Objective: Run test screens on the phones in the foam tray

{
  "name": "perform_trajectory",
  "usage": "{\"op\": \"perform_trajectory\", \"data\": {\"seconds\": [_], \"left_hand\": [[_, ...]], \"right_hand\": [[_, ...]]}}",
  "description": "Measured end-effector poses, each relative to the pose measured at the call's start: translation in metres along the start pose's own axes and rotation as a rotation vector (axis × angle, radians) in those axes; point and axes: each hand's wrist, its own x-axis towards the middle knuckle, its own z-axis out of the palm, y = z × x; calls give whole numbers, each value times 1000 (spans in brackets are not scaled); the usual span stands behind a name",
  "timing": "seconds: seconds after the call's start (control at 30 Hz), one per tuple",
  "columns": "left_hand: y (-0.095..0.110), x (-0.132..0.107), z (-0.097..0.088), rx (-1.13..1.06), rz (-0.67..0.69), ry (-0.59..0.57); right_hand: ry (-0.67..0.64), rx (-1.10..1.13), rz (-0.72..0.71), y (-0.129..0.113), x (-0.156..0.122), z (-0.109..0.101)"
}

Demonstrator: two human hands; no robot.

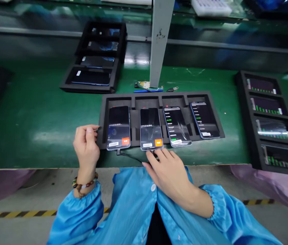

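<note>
Four phones lie in a row on a black foam tray (220,132). The leftmost phone (119,124) and the second phone (151,126) each show white text and an orange button. A black cable (131,157) is plugged into the leftmost phone's lower edge and runs toward my right hand (171,173). The fingers of that hand are bent at the second phone's lower edge, around a dark plug (156,156) mostly hidden by them. My left hand (86,143) is closed in a pinch beside the tray's left end, with a small dark tip showing at the fingers.
The third phone (176,126) and fourth phone (204,119) show lists with green lines. Stacked black trays (113,81) with phones stand back left, another phone tray (257,149) at right. A grey post (159,44) rises behind, near a blue pen (149,91).
</note>
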Motion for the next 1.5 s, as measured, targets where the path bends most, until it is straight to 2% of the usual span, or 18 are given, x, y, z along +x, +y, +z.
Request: {"op": "perform_trajectory", "data": {"seconds": [0.23,0.33,0.47,0.67,0.77,0.87,0.93,1.0,1.07,1.13,1.27,1.37,1.5], "left_hand": [[2,1,-3,-15,44,12],[3,1,-3,-18,49,-8],[3,1,-2,-7,70,21],[3,2,3,-6,82,29],[6,-2,2,1,132,69],[16,-14,-12,19,240,129],[28,-26,-30,22,334,40],[42,-38,-48,80,458,-197],[58,-46,-60,243,590,-428],[72,-49,-64,438,700,-553],[87,-48,-51,681,812,-626],[93,-43,-40,806,811,-662],[98,-40,-35,846,810,-670]], "right_hand": [[34,-33,33,-5,5,3],[-11,-36,65,-10,7,1],[-95,-29,111,-14,11,-4],[-200,9,128,-11,16,-12],[-191,18,129,-10,16,-11],[-171,17,127,-8,15,-8],[-149,20,121,-7,15,-7],[-122,24,107,-5,14,-6],[-98,24,86,-4,13,-6],[-89,19,66,-3,13,-8],[-94,4,48,-1,14,-8],[-81,5,38,0,13,-5],[-37,10,40,-1,13,0]]}}
